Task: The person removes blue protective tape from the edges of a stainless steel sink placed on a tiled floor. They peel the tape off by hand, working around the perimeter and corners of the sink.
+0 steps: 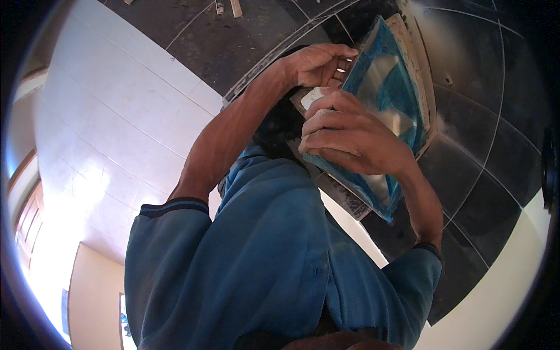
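Note:
A metal sink basin with blue protective film (401, 87) lies tilted in front of me, within a rough-edged opening in black tiling. My right hand (356, 131) reaches across it with its fingers bent around a small white block (313, 98). The block's lower part is hidden by the fingers, and its material is unclear. Close to the basin's upper left edge is my left hand (321, 67), fingers partly curled and apart, fingertips at the rim. It holds nothing that I can see.
Dusty black tiles (478, 146) surround the basin on the right. A curved dark edge (274, 61) passes behind my left hand. Small wooden scraps (235, 8) lie at the top. Shiny white tiling (116, 111) spreads out at left, with a wooden door (29, 221) beyond.

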A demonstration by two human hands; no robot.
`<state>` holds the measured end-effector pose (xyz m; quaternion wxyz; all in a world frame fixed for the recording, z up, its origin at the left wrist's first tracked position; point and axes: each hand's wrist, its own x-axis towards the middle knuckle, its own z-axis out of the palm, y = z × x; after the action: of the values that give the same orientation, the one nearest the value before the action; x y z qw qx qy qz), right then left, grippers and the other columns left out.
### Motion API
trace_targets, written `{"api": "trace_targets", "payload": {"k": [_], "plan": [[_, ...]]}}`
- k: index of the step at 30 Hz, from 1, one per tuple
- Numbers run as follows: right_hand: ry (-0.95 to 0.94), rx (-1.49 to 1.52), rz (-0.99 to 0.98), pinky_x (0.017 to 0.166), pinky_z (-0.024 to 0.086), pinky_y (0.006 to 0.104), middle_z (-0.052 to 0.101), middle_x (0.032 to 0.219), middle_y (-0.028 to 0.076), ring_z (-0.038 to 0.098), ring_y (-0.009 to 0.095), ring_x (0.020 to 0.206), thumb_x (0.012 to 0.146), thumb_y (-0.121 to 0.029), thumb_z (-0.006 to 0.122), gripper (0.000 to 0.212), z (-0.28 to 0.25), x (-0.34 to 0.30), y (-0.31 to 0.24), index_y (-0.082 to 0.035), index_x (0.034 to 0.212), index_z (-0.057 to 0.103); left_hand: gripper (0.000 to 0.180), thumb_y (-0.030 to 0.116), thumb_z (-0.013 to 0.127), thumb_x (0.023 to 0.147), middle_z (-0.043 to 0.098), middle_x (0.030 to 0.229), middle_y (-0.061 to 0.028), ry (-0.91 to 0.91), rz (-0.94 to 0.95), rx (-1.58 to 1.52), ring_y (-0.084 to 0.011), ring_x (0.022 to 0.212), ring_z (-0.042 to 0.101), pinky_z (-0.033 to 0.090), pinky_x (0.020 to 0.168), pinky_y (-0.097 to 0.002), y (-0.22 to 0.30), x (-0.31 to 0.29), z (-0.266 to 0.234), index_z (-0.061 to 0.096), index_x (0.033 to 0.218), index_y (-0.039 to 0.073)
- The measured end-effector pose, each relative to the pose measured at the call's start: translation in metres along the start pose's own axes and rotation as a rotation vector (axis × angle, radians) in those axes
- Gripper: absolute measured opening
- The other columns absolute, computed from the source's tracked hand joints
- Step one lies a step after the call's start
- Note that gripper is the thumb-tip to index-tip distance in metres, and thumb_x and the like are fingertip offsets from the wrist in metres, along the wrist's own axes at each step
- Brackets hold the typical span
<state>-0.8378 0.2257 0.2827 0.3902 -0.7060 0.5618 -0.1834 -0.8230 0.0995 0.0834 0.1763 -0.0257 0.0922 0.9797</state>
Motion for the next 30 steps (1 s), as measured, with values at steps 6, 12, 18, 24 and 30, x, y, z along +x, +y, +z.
{"api": "trace_targets", "payload": {"k": [6, 12, 18, 24, 30], "plan": [[0.111, -0.025, 0.003, 0.118, 0.041, 0.0562, 0.065, 0.117, 0.006, 0.062, 0.029, 0.121, 0.086, -0.010, 0.080, 0.018, 0.013, -0.008, 0.001, -0.008, 0.102, 0.074, 0.033, 0.034, 0.060, 0.108, 0.074, 0.104, -0.0051, 0.030, 0.029, 0.014, -0.0160, 0.081, 0.073, 0.062, 0.071, -0.0288, -0.003, 0.000, 0.006, 0.068, 0.123, 0.007], [0.443, 0.023, 0.172, 0.114, 0.041, 0.0535, 0.058, 0.122, 0.012, 0.056, 0.031, 0.127, 0.086, -0.002, 0.080, 0.032, 0.053, -0.057, 0.000, -0.008, 0.116, 0.070, 0.031, 0.035, 0.060, 0.107, 0.075, 0.098, -0.0029, 0.038, 0.047, 0.031, -0.0125, 0.077, 0.072, 0.061, 0.067, -0.0266, -0.003, 0.000, 0.004, 0.069, 0.119, 0.007], [0.686, 0.227, 0.341, 0.101, 0.048, 0.0428, 0.058, 0.114, 0.014, 0.061, 0.030, 0.112, 0.088, -0.028, 0.082, 0.038, 0.058, -0.051, -0.024, -0.004, 0.113, 0.067, 0.030, 0.035, 0.061, 0.107, 0.074, 0.093, -0.0017, 0.095, 0.035, 0.085, -0.0105, 0.076, 0.072, 0.061, 0.065, -0.0266, 0.003, -0.007, 0.018, 0.070, 0.113, 0.007], [0.353, -0.197, 0.732, 0.078, 0.051, 0.0459, 0.064, 0.084, 0.013, 0.064, 0.029, 0.082, 0.092, -0.031, 0.077, 0.030, 0.034, -0.020, -0.051, -0.004, 0.096, 0.063, 0.028, 0.035, 0.062, 0.106, 0.074, 0.096, -0.0019, 0.107, 0.033, 0.085, -0.0095, 0.076, 0.071, 0.060, 0.064, -0.0251, 0.005, -0.008, 0.024, 0.069, 0.114, 0.008], [0.493, -0.211, 0.587, 0.070, 0.048, 0.0490, 0.063, 0.079, 0.013, 0.063, 0.033, 0.078, 0.093, -0.020, 0.074, 0.022, 0.052, -0.013, -0.044, -0.004, 0.086, 0.061, 0.030, 0.036, 0.062, 0.106, 0.075, 0.099, -0.0025, 0.072, 0.029, 0.086, -0.0098, 0.076, 0.072, 0.061, 0.064, -0.0245, 0.002, -0.004, 0.018, 0.068, 0.116, 0.009]]}}
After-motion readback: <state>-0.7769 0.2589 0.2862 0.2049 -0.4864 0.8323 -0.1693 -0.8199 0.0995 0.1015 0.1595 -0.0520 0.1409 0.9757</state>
